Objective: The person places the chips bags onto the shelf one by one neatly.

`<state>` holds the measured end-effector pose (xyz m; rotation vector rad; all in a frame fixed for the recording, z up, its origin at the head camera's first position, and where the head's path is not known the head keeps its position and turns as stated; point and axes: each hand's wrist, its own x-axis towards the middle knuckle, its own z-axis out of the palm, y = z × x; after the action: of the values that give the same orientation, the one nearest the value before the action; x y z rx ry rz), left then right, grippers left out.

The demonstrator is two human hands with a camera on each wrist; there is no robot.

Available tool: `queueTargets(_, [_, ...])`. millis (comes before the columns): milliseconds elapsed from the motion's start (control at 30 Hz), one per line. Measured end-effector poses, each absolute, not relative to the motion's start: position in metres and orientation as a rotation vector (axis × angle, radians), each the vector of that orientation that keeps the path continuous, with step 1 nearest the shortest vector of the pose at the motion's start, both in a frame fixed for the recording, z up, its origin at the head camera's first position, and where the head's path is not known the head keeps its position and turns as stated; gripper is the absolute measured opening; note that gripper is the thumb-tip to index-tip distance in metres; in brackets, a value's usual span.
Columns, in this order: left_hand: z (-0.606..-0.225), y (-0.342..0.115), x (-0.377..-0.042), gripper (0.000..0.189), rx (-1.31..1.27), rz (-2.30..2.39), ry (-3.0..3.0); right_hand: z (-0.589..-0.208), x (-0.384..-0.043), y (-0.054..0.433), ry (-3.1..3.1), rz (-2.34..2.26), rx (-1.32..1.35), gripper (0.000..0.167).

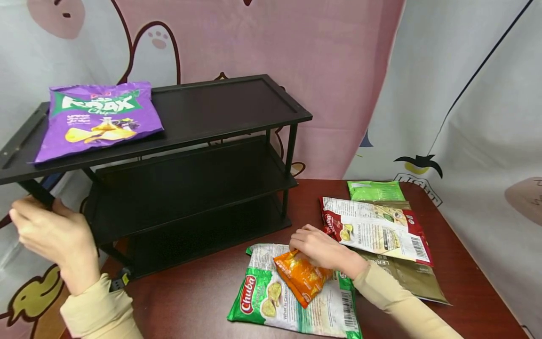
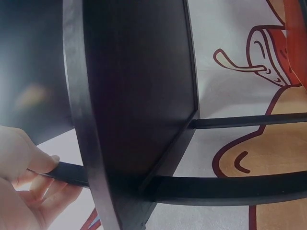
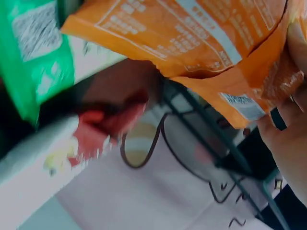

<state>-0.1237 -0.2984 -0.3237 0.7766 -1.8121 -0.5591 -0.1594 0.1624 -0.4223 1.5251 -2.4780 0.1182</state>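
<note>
My left hand [image 1: 59,230] grips a black post of the three-tier shelf [image 1: 228,106] at its front left corner, just under the top tier. The left wrist view shows the thumb and fingers [image 2: 53,196] around that post. In my right hand [image 1: 323,249] is a small orange snack bag [image 1: 301,278], pinched at its upper edge. It is over a green and white Chuba chips bag [image 1: 254,292] that lies on the table; whether the two touch cannot be told. The right wrist view shows the orange bag's printed back [image 3: 192,38] close up.
A purple chips bag [image 1: 101,120] lies on the top tier's left end. To the right, a red and white Chuba bag [image 1: 377,228] overlaps a brown-gold bag [image 1: 415,278], with a green packet [image 1: 376,190] behind. Printed cloth [image 1: 322,61] hangs around the brown table [image 1: 186,306].
</note>
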Motion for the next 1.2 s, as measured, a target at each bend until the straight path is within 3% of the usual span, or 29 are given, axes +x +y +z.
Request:
queueTargets(233, [-0.322, -0.297, -0.124, 0.037, 0.773, -0.56, -1.813, -0.407, -0.161, 0.181, -2.322, 0.065, 1.366, 0.021])
queueTargets(367, [-0.322, -0.296, -0.124, 0.037, 0.767, -0.557, -1.812, -0.403, -0.161, 0.189, -2.169, 0.055, 1.301, 0.011])
queueTargets(500, [-0.322, -0.296, -0.124, 0.037, 0.769, -0.557, -1.813, -0.406, -0.16, 0.195, -2.057, 0.046, 1.261, 0.03])
queueTargets(767, [-0.324, -0.298, -0.125, 0.038, 0.782, -0.564, -1.826, -0.411, -0.151, 0.202, -2.063, 0.05, 1.351, 0.034])
queueTargets(867, [-0.324, -0.299, -0.125, 0.039, 0.793, -0.559, -1.823, -0.411, -0.149, 0.203, -2.09, 0.104, 1.412, 0.03])
queueTargets(967, [-0.324, -0.3, -0.125, 0.038, 0.794, -0.555, -1.82, -0.41, -0.147, 0.205, -2.111, 0.14, 1.477, 0.011])
queueTargets(1100, [-0.324, -0.298, -0.125, 0.037, 0.791, -0.555, -1.821, -0.409, -0.143, 0.207, -2.174, 0.143, 1.515, 0.033])
queueTargets(1200, [-0.323, -0.298, -0.124, 0.037, 0.79, -0.556, -1.821, -0.41, -0.14, 0.207, -2.249, 0.119, 1.498, 0.036])
